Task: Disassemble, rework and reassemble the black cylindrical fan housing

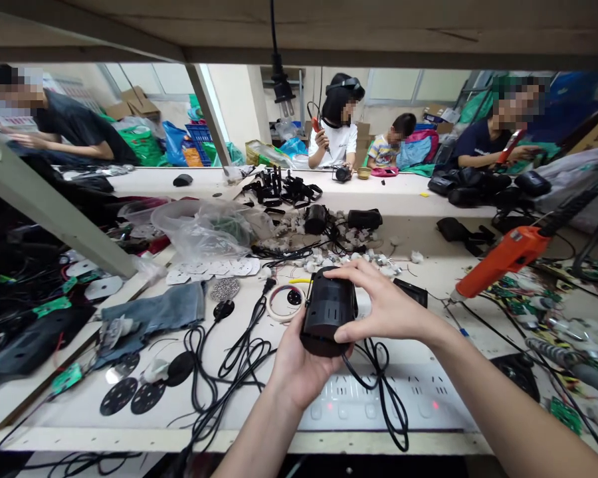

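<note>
A black cylindrical device housing (329, 309) with small vent slots is held up over the bench in both of my hands. My left hand (303, 365) cups it from below, fingers wrapped under its base. From the right, my right hand (379, 302) grips its side, thumb low and fingers over the top. A black power cable (391, 405) hangs coiled beneath it, above a white power strip (373, 401) with red lights. Just left of the housing lies a roll of tape (280, 304). What the housing contains is hidden.
An orange electric screwdriver (503, 261) hangs at the right, near green circuit boards (565, 415). Loose cables (229, 372), a blue cloth (154, 309) and black discs (119, 396) lie left. White small parts (329, 255) are heaped behind. Several people sit across the bench.
</note>
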`<action>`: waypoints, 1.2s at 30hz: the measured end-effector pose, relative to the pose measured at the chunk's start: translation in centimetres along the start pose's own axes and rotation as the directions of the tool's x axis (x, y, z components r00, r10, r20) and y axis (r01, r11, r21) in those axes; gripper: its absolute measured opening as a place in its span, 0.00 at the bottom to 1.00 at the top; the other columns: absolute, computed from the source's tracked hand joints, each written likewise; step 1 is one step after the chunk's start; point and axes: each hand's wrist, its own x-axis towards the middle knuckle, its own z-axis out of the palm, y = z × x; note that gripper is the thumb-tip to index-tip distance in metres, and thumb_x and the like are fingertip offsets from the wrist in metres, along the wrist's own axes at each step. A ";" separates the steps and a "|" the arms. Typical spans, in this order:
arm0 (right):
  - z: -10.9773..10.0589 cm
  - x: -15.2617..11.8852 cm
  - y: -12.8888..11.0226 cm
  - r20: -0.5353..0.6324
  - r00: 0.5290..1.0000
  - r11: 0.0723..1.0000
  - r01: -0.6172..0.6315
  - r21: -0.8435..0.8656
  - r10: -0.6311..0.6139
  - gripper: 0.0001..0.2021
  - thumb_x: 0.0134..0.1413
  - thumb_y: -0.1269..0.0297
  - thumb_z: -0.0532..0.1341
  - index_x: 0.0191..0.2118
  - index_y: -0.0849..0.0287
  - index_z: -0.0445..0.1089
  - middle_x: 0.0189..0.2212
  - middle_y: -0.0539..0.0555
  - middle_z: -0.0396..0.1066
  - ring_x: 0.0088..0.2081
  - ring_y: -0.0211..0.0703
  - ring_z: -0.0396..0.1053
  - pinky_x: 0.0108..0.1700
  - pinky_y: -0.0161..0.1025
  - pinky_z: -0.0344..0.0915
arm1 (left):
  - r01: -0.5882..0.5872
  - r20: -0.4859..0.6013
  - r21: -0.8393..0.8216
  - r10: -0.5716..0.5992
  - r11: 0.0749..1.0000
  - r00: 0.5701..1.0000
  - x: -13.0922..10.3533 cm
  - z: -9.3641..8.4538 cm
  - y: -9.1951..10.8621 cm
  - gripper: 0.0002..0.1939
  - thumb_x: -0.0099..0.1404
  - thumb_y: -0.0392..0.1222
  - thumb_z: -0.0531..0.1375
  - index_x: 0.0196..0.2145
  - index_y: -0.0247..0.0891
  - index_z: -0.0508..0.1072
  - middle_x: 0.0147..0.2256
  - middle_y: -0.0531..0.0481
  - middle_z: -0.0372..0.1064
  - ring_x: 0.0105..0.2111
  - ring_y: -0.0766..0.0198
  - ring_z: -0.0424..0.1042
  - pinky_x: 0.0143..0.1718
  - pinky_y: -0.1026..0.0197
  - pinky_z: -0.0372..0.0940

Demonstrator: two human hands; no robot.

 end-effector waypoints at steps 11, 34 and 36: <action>0.2 -0.4 -0.1 -0.008 1.000 1.000 -0.015 0.028 0.015 0.38 0.37 0.66 0.77 0.57 0.49 0.66 0.51 0.53 0.58 0.56 0.51 0.60 0.61 0.51 0.58 | -0.013 -0.007 0.039 0.014 0.999 1.000 0.0 0.5 -0.2 0.21 0.74 0.49 0.45 0.42 0.32 0.71 0.31 0.42 0.73 0.24 0.58 0.72 0.26 0.56 0.68; -0.1 -0.6 0.1 -0.014 0.999 0.999 -0.036 0.005 0.036 0.36 0.37 0.65 0.76 0.55 0.48 0.66 0.50 0.53 0.59 0.54 0.52 0.62 0.61 0.53 0.58 | 0.010 0.002 0.054 -0.010 0.998 1.000 0.0 1.3 -0.5 0.22 0.74 0.49 0.44 0.45 0.30 0.70 0.31 0.41 0.73 0.24 0.59 0.71 0.27 0.57 0.68; -0.1 -0.6 0.2 -0.010 0.999 0.999 -0.033 0.003 0.033 0.36 0.37 0.65 0.76 0.55 0.49 0.67 0.50 0.53 0.60 0.54 0.51 0.61 0.60 0.52 0.59 | 0.003 -0.007 0.066 -0.002 0.998 1.000 0.1 1.3 -0.5 0.23 0.74 0.50 0.44 0.43 0.31 0.71 0.32 0.42 0.74 0.24 0.59 0.71 0.27 0.57 0.68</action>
